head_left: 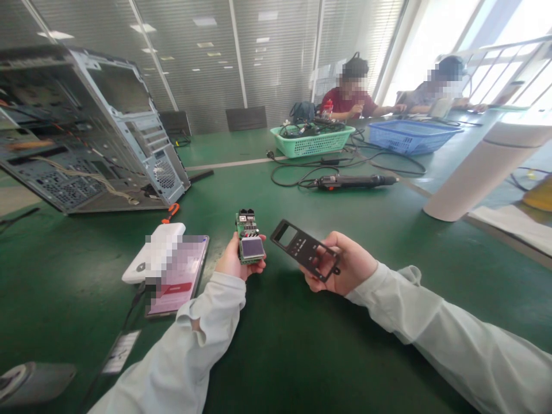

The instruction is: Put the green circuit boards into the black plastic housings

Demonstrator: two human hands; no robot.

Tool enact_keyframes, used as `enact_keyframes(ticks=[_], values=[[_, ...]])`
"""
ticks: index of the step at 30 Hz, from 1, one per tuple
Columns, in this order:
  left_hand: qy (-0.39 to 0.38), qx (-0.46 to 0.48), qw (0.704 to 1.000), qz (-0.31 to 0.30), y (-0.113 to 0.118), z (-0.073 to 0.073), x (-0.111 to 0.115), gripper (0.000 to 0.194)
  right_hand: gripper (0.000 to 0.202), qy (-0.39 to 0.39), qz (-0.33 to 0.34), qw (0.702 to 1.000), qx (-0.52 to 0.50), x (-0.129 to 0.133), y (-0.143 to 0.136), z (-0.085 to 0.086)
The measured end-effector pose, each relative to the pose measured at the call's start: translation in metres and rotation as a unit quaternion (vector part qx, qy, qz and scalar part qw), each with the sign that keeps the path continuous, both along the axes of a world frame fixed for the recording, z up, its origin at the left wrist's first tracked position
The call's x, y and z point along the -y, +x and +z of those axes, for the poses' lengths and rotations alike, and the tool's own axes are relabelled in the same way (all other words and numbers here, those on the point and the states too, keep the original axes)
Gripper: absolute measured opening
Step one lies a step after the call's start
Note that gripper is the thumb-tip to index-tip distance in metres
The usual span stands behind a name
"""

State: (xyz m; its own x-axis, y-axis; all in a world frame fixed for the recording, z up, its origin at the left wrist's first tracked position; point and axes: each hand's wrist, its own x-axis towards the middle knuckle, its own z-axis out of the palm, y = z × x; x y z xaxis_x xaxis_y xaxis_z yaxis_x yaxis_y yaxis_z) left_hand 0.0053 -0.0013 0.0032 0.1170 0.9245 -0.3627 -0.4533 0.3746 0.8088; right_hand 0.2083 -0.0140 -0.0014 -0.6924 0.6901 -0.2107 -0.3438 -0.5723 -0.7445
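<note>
In the middle of the head view my left hand (230,260) is closed around a green circuit board (249,227) that carries a small grey display (252,249) and black parts at its far end. To the right of it my right hand (351,261) grips a thin black faceplate (297,244) with a window near its upper left end and a larger cut-out at its lower right. Board and faceplate are held apart above the green table. The fingers behind the faceplate show partly through its cut-out.
A white power bank (150,253) and a phone (185,276) lie left. An opened computer case (99,132) stands behind them. Farther back are an electric screwdriver (353,182), a green basket (310,144) of cables and a blue basket (409,138). A pale cylinder (478,172) stands right. Two people sit beyond.
</note>
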Motion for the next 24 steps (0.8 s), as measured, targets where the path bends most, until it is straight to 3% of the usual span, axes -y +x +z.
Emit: enact_keyframes(ticks=[4, 7, 9, 12, 15, 18, 20, 24], values=[[0.006, -0.002, 1.000, 0.029, 0.001, 0.004, 0.002, 0.055, 0.044, 0.085, -0.108, 0.979, 0.150, -0.001, -0.003, 0.002], [0.005, 0.003, 1.000, 0.031, 0.000, 0.005, 0.003, 0.055, 0.048, 0.216, -0.183, 0.927, 0.245, 0.000, -0.003, -0.001], [0.003, 0.006, 0.999, 0.032, -0.001, 0.005, 0.002, 0.054, 0.043, 0.348, -0.250, 0.850, 0.305, 0.002, -0.002, -0.004], [-0.011, 0.006, 1.000, 0.027, -0.002, 0.004, 0.000, 0.055, 0.034, 0.527, -0.305, 0.691, 0.388, 0.008, 0.000, -0.005], [-0.015, 0.006, 0.999, 0.031, -0.002, 0.003, -0.002, 0.055, 0.027, 0.644, -0.299, 0.554, 0.435, 0.017, 0.001, -0.001], [-0.031, -0.004, 0.999, 0.043, -0.001, 0.002, -0.005, 0.056, 0.018, 0.722, -0.276, 0.443, 0.454, 0.029, 0.008, 0.003], [-0.043, -0.013, 0.998, 0.043, -0.001, 0.002, -0.007, 0.058, 0.018, 0.719, -0.267, 0.415, 0.490, 0.040, 0.023, 0.003], [-0.038, -0.029, 0.998, 0.036, 0.000, 0.001, -0.005, 0.059, 0.037, 0.540, -0.290, 0.471, 0.635, 0.064, 0.095, -0.007]])
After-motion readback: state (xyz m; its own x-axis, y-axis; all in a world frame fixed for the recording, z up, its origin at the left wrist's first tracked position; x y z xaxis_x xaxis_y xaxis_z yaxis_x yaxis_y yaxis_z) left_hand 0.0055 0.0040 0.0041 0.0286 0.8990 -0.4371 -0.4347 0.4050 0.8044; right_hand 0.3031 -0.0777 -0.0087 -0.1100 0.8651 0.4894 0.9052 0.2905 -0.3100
